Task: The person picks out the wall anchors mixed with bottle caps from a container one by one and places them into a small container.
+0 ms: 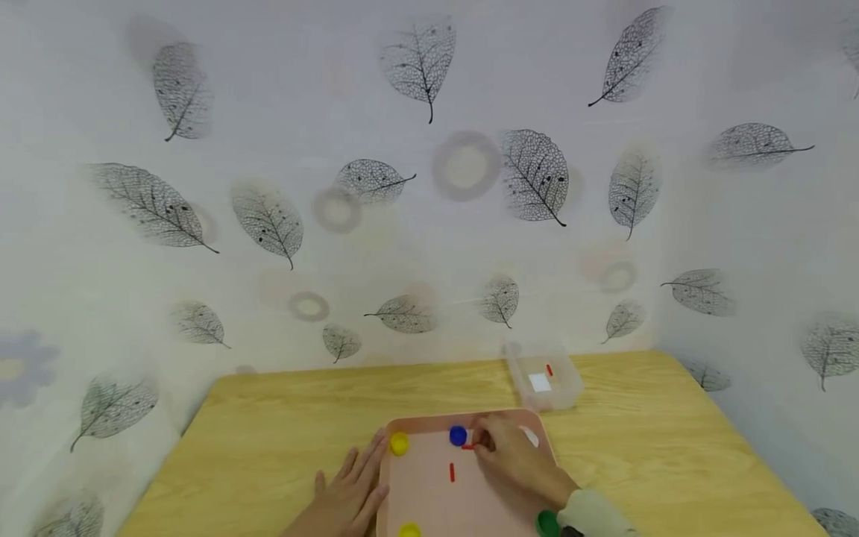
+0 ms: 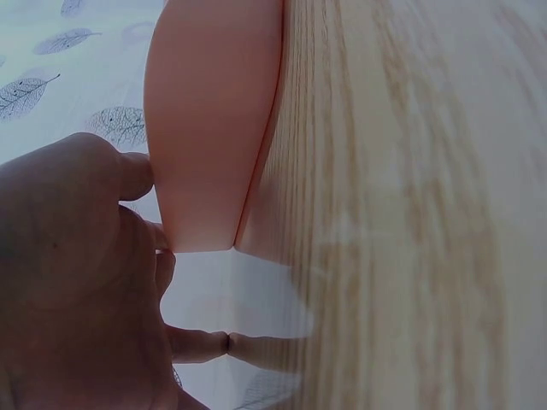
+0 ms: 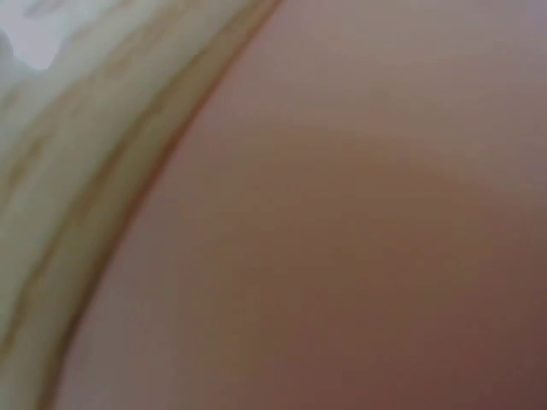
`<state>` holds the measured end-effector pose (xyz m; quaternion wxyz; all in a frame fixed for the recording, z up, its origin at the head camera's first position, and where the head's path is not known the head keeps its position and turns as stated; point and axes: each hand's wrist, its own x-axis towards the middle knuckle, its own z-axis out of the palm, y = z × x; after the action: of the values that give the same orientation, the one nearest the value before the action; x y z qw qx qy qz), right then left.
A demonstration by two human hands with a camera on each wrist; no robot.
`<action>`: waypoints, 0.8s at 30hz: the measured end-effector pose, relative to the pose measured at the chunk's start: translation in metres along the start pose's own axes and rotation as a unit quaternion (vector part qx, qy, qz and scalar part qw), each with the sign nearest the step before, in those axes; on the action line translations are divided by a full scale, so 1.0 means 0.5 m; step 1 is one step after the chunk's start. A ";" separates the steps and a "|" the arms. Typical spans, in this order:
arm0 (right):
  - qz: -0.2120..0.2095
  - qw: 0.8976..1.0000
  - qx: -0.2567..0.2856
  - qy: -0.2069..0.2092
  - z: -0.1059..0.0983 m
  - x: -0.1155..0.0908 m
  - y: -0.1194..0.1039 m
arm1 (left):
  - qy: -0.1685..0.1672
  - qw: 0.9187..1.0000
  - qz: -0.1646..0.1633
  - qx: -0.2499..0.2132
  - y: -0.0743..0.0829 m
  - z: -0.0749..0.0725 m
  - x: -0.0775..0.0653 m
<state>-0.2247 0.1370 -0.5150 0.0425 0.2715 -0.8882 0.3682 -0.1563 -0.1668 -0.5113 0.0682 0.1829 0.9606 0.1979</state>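
Observation:
A shallow pink tray (image 1: 429, 498) lies on the wooden table. My right hand (image 1: 513, 451) is over its far right part and pinches a small red stick (image 1: 468, 447) between thumb and fingertips, just beside a round blue cap (image 1: 458, 435). Nearer to me, another red stick (image 1: 452, 472) lies on the tray floor. My left hand (image 1: 345, 498), fingers extended, touches the tray's left side; the left wrist view shows this hand (image 2: 81, 273) against the pink outer wall (image 2: 218, 120). Only blurred pink surface and wood appear in the right wrist view.
Yellow caps (image 1: 399, 444) sit at the tray's left corners, a green one (image 1: 547, 523) at near right. A white object (image 1: 530, 435) is partly hidden behind my right hand. Beyond the tray stands a clear plastic box (image 1: 567, 388) with a red stick and white piece. A leaf-patterned wall (image 1: 416, 246) bounds the table.

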 end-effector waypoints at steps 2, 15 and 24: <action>-0.006 1.000 -0.008 0.000 -0.001 0.003 0.000 | -0.001 1.000 0.002 -0.002 0.000 -0.002 0.002; 0.005 1.000 -0.020 -0.022 -0.013 -0.004 -0.014 | -0.012 0.999 0.017 -0.025 0.001 -0.006 0.001; -0.005 1.000 0.001 0.021 -0.038 -0.019 -0.035 | -0.019 1.000 0.011 -0.023 0.000 -0.008 -0.002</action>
<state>-0.2101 0.1440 -0.4930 0.0630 0.2684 -0.8853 0.3744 -0.1562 -0.1688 -0.5076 0.0884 0.1953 0.9523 0.2170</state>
